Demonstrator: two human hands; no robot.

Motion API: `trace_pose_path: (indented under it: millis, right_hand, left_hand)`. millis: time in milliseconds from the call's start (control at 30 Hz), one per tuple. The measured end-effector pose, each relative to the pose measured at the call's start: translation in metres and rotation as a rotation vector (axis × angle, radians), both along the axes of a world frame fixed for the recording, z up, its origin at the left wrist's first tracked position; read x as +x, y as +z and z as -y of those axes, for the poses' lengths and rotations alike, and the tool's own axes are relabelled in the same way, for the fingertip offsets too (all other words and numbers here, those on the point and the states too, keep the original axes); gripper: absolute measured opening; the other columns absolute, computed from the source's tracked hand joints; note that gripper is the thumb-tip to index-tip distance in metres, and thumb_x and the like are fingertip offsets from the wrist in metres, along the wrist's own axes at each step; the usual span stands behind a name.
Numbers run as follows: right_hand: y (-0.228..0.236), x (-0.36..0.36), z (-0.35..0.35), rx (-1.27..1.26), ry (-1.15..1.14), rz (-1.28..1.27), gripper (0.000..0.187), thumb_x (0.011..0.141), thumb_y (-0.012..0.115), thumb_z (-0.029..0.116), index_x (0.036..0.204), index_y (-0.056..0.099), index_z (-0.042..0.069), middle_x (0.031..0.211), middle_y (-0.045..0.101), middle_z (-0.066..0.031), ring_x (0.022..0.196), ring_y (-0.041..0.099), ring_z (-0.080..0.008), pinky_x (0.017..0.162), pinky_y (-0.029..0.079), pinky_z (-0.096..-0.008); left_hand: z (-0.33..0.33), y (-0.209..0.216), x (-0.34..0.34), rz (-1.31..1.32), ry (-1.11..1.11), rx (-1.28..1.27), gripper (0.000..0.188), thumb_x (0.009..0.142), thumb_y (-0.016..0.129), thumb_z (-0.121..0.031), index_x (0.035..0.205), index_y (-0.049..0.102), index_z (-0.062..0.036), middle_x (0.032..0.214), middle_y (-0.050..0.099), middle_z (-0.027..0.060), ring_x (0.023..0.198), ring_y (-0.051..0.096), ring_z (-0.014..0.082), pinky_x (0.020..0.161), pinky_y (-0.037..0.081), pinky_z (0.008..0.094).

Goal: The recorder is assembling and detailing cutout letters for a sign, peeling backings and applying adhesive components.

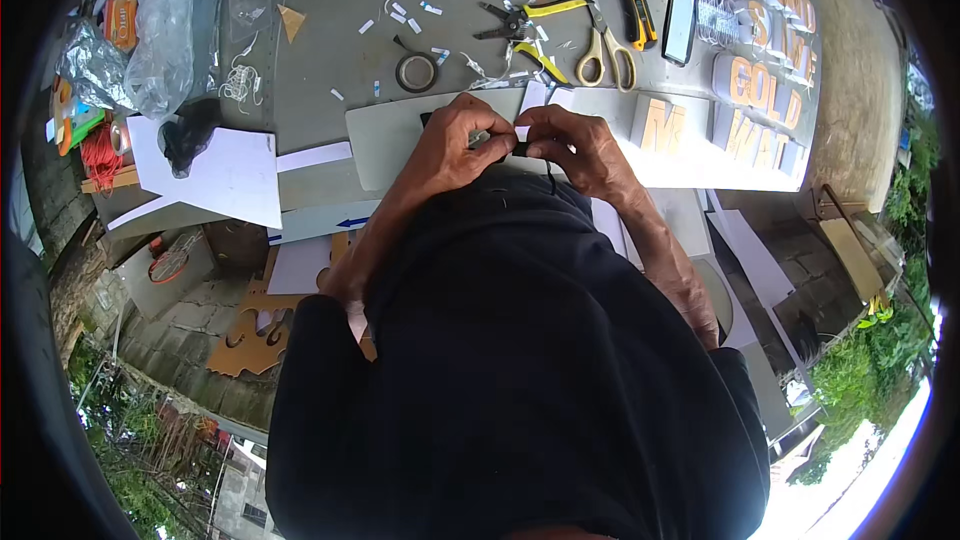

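Close to my body, at the near edge of the worktable, my left hand (462, 145) and my right hand (585, 152) meet, fingers bent and pinched. Between the fingertips is a small black strip (519, 149), too small to tell its kind. A thin dark strand (551, 176) hangs below my right fingers. Under and beside the hands lies a pale flat panel (385, 145). Just beyond them are a roll of black tape (416, 71), yellow-handled wire strippers (520, 22) and some tangled thin wires (490, 75).
Scissors (605, 55), a yellow-black utility knife (635, 5) and a phone (679, 25) lie at the far right. White-sided block letters (757, 90) stand beyond. Small white strips (398, 17) are scattered about. Plastic bags (163, 45) and red cord (96, 155) crowd the left.
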State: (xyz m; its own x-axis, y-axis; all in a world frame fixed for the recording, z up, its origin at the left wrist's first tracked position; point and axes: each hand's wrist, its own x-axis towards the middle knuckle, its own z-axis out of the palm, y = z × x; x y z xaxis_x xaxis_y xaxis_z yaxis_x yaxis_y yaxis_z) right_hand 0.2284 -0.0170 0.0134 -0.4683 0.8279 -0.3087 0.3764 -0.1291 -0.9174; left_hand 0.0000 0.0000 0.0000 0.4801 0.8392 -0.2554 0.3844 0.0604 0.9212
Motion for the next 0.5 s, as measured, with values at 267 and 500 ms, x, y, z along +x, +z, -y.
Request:
trace_pose_path:
  millis: [267,500]
  right_hand:
    - [0.006,-0.003,-0.002,0.041,0.044,-0.035,0.032,0.086,0.065,-0.001,0.118,0.062,0.003,0.082,0.071,-0.0108,0.079,0.072,-0.0255,0.075,0.056,-0.0382]
    - [0.001,-0.010,0.004,0.170,-0.024,0.052,0.027,0.085,0.067,-0.001,0.112,0.064,0.004,0.085,0.069,-0.0101,0.079,0.072,-0.0262,0.072,0.057,-0.0375]
  left_hand:
    - [0.002,-0.013,-0.001,0.188,0.123,-0.558,0.018,0.086,0.074,-0.016,0.092,0.075,0.0009,0.084,0.071,0.0075,0.080,0.064,0.0159,0.080,0.050,0.0306]
    - [0.006,-0.021,-0.003,0.411,0.198,-0.736,0.017,0.086,0.073,-0.013,0.093,0.074,0.0027,0.082,0.070,0.0057,0.078,0.061,0.0119,0.077,0.048,0.0266]
